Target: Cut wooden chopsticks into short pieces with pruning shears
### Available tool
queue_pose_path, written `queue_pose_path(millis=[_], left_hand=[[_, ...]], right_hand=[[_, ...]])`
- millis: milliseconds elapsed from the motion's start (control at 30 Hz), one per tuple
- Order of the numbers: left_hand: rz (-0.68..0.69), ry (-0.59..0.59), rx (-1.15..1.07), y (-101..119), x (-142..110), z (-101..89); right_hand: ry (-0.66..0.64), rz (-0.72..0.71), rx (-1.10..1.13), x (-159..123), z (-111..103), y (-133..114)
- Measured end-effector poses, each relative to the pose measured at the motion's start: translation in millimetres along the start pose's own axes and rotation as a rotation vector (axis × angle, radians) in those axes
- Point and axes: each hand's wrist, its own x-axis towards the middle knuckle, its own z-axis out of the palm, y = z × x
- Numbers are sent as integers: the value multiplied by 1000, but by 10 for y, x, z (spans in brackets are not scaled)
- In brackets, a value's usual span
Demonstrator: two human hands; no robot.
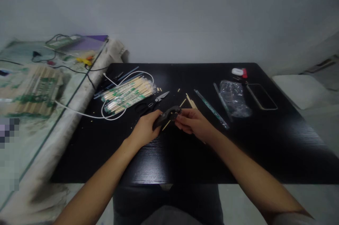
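1. Your left hand (146, 126) is closed around the handle of a dark tool (164, 115), held over the middle of the desk (182, 163).
2. A thin stick (183, 103) runs slantwise at the tool's head, one end showing beyond it and the other on your side.
3. Your right hand (194, 120) has its fingers bent and drawn together at the tool's head — whether they grip the tool, the stick or both, you cannot tell.
4. Just beyond your right hand lie several loose sticks (192, 102).
5. Scissors (161, 96) lie near your left hand, blades spread slightly and pointing away to the right.
6. Farther left — wrapped stick bundles (129, 92), with a white cable (113, 117) looped around them.
7. To your right lie a slim wrapped packet (212, 108), a clear plastic bag (234, 98) and a phone (262, 96).
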Motion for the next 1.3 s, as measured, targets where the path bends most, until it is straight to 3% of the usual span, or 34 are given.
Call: queue_pose_path(millis=[133, 300, 800, 1300], left_hand=[[-72, -48, 31, 24, 4, -3], [-130, -87, 49, 40, 14, 2], [-170, -141, 102, -6, 0, 2], [-229, -48, 79, -71, 57, -71]], right_hand=[[35, 76, 66, 10, 6, -23], [89, 67, 82, 25, -10, -10], [169, 62, 22, 74, -19, 64], [117, 125, 62, 94, -98, 76]])
